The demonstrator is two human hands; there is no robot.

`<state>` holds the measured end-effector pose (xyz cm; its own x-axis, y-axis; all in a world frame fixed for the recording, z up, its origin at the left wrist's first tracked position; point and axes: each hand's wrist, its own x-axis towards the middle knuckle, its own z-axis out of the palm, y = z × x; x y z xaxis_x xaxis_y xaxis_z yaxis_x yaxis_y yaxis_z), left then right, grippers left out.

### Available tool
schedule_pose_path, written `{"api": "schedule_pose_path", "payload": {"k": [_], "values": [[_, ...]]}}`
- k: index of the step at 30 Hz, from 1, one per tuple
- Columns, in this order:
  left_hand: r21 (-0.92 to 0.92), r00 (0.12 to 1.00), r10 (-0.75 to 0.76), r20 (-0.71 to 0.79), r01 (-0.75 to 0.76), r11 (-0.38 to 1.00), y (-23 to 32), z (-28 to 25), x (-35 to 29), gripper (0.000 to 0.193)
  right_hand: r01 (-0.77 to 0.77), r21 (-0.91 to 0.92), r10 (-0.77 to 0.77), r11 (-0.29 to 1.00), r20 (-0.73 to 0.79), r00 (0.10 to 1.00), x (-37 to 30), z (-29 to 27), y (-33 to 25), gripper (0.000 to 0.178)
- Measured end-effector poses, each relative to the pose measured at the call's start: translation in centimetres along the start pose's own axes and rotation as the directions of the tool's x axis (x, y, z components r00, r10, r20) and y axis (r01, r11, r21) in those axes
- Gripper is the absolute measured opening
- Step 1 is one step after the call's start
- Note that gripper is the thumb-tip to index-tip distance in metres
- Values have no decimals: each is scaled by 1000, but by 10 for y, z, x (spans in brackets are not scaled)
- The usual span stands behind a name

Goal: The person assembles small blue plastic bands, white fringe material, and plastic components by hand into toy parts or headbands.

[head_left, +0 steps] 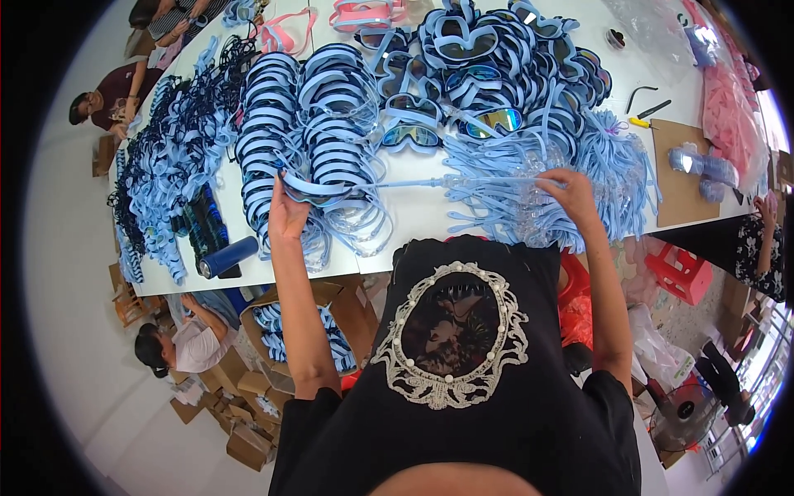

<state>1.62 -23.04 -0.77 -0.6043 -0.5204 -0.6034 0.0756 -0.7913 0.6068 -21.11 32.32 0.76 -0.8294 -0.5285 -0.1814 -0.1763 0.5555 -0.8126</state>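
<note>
My left hand [288, 213] is closed around one end of a pair of light-blue swim goggles [318, 197], in front of two rows of stacked goggles. A pale blue strap [413, 183] runs from them to the right, pulled straight. Its far end is pinched between the fingertips of my right hand [571, 197], above a heap of loose blue straps [488, 211] with clear plastic pieces. The stacked goggles [269, 112] overlap tightly beside my left hand. Beyond the straps lies a large pile of blue goggles [467, 45], some with mirrored lenses.
Tangled blue and black straps [178, 157] cover the table's left side, with a dark blue bottle [230, 257] at its front edge. A cardboard sheet [682, 198] and yellow-handled tool [639, 122] lie right. Below stands a carton [351, 298] of goggle parts. Other people work around the table.
</note>
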Motion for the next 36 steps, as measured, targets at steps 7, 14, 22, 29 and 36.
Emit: {"api": "schedule_pose_path", "payload": {"k": [7, 14, 22, 29, 36], "values": [[691, 966, -154, 206, -32, 722, -65, 66, -54, 35, 146, 927, 338, 345, -267, 902, 26, 30, -19, 13], [787, 792, -381, 476, -191, 586, -152, 149, -96, 29, 44, 511, -92, 858, 68, 993, 20, 62, -91, 14], [815, 719, -419, 554, -364, 451, -166, 159, -97, 34, 112, 158, -143, 981, 199, 970, 17, 66, -103, 17], [817, 692, -445, 569, -411, 405, -168, 149, -98, 36, 236, 83, -249, 968, 231, 940, 16, 73, -94, 19], [815, 740, -384, 553, -384, 433, -185, 130, -101, 27, 148, 79, -162, 986, 200, 966, 7, 92, -105, 24]]}}
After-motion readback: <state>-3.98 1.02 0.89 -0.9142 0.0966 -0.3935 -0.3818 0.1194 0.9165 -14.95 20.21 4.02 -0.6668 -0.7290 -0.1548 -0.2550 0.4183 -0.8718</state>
